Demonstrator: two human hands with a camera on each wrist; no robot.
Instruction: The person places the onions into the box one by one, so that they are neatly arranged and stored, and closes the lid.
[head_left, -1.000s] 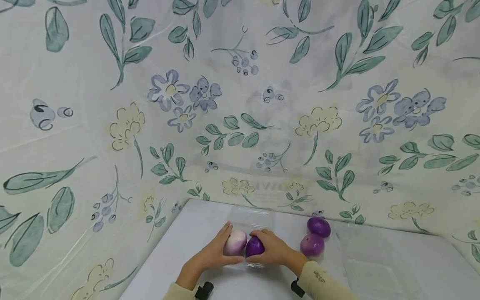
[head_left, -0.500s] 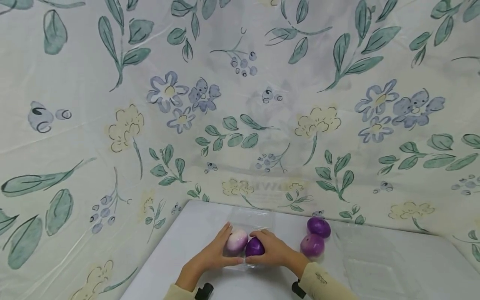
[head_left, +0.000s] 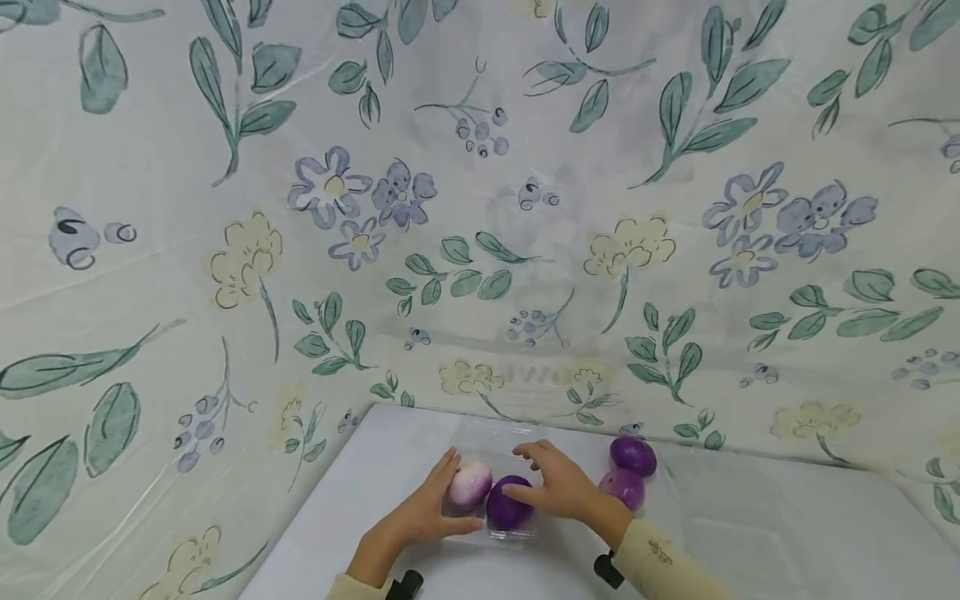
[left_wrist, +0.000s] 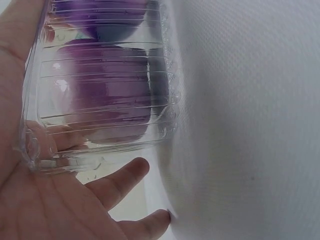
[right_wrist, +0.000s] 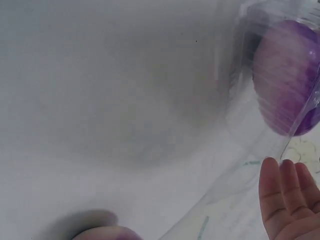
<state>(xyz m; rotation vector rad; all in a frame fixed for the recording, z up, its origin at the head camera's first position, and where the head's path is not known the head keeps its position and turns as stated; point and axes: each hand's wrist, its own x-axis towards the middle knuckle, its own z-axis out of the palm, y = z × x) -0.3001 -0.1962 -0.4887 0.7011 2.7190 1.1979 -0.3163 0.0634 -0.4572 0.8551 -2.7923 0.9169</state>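
Tray: clear plastic, lower centre of the head view, on the white bench.
Contents: pale onion at left, dark purple onion just beside it at right.
Left hand: palm against the tray's left wall; left wrist view shows fingers relaxed, cupping, not clamped.
Right hand: above the tray's right side, fingers spread wide, grip holding nothing.
Loose onions: two purple onions on the bench, right of the tray, touching each other.
Handling advice: brace the thin tray wall lightly; hard pressure would likely buckle it.
Hidden: tray's near edge and base sit behind the hands; whether a lid is attached cannot be told.
Unclear: right wrist view is blurred; only fingertips and one onion behind plastic read.
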